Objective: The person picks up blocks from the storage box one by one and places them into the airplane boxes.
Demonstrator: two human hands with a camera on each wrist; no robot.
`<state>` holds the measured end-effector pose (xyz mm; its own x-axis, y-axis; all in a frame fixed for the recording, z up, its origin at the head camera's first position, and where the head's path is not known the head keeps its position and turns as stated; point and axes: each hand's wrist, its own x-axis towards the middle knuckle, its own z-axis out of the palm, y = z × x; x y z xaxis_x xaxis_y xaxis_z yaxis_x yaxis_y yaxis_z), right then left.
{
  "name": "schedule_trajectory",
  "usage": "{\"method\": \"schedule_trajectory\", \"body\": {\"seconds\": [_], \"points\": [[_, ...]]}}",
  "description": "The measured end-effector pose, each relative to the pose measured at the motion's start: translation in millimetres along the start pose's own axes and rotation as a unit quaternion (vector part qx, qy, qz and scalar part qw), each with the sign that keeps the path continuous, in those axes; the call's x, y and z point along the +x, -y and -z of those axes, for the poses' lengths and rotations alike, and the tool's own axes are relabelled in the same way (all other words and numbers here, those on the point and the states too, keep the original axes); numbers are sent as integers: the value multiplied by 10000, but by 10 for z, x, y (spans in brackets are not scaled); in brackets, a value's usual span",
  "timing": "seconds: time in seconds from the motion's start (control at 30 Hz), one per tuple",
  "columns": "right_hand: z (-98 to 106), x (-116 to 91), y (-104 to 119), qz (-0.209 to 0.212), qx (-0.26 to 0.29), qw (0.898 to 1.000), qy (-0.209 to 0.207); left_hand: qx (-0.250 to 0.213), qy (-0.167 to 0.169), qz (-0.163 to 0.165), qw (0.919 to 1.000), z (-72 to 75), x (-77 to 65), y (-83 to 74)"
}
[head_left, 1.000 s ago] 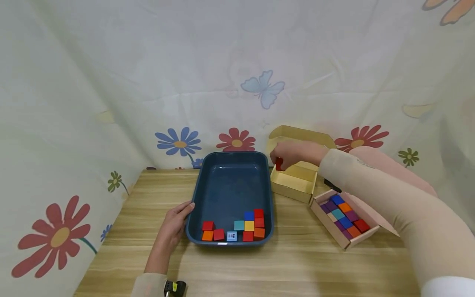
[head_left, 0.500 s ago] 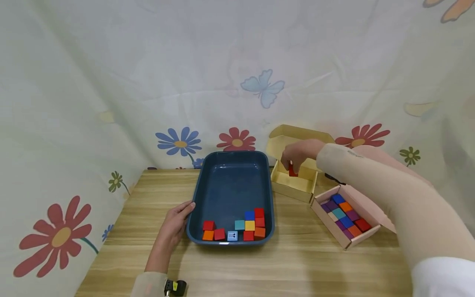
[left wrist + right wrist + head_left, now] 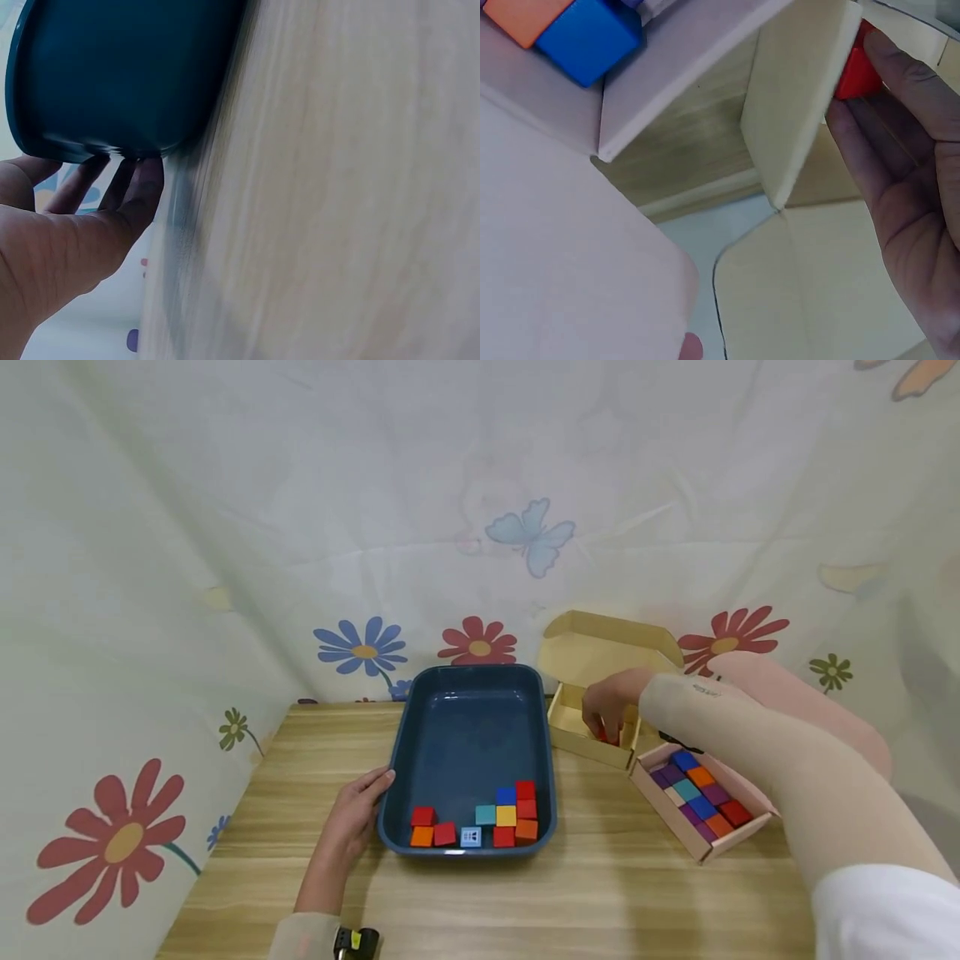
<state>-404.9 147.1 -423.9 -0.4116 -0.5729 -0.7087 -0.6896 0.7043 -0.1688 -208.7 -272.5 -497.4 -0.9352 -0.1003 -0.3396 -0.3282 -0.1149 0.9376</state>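
Observation:
My right hand (image 3: 609,700) is down inside the yellow cardboard box (image 3: 587,743), pinching a red cube (image 3: 859,73) between thumb and fingers. In the right wrist view the cube is beside the box's inner wall, partly hidden by the thumb. My left hand (image 3: 356,810) holds the left rim of the dark blue tray (image 3: 471,735), thumb on the rim and fingertips (image 3: 152,171) against the outer wall. Along the tray's near end lie several coloured cubes, among them a yellow cube (image 3: 506,816), a teal cube (image 3: 485,814) and a pale blue printed cube (image 3: 471,837).
A pink cardboard box (image 3: 670,818) with several coloured cubes stands to the right, its lid open. The yellow box's raised lid (image 3: 607,647) leans at the back by the flowered curtain (image 3: 450,485). The wooden table (image 3: 465,910) extends in front of the tray.
My right hand has moved right and down from above the yellow box's left side into it, carrying the red cube. The left hand and tray have stayed put.

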Motion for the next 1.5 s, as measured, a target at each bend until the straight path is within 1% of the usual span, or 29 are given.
{"method": "schedule_trajectory", "body": {"seconds": [0.13,0.2,0.27,0.43,0.53,0.6,0.7,0.77,0.83,0.97,1.07,1.2,1.27,1.37,1.5], "points": [[-57,-6,-20,-60,346,9993,158,7,16,-9,10000,-6,-8,-12],[-76,-16,-30,-51,375,9991,173,22,27,-10,10000,-9,-13,-19],[-86,-29,-36,-4,352,9991,215,13,-5,9,10000,-10,-14,-22],[-85,-50,-36,205,57,9993,301,-5,-39,22,10000,-5,-10,-24],[-84,-58,-36,283,-45,9993,251,-49,-59,37,10000,-1,-6,-13],[-67,-69,-34,335,-187,9993,10,-24,-33,51,10000,4,-7,-1],[22,-124,15,533,-459,9954,-645,12,-42,114,9999,13,-9,14],[108,-186,76,718,-641,9887,-1147,28,-50,132,9999,16,-15,15],[192,-265,160,908,-732,9812,-1535,33,-56,118,9999,15,-15,9],[285,-391,373,1221,-853,9667,-2081,33,-28,65,10000,14,-9,-3],[293,-425,565,1232,-1008,9566,-2439,45,-41,89,9999,17,-5,-9],[266,-401,801,1030,-1240,9476,-2760,44,-70,127,9999,25,-12,-3],[246,-383,902,926,-1304,9458,-2827,30,-80,119,9999,24,-17,4],[201,-359,1033,902,-1371,9422,-2920,-2,-67,77,9999,18,-22,12],[131,-345,1185,867,-1363,9421,-2938,-47,-49,15,10000,-1,-30,2]]}}
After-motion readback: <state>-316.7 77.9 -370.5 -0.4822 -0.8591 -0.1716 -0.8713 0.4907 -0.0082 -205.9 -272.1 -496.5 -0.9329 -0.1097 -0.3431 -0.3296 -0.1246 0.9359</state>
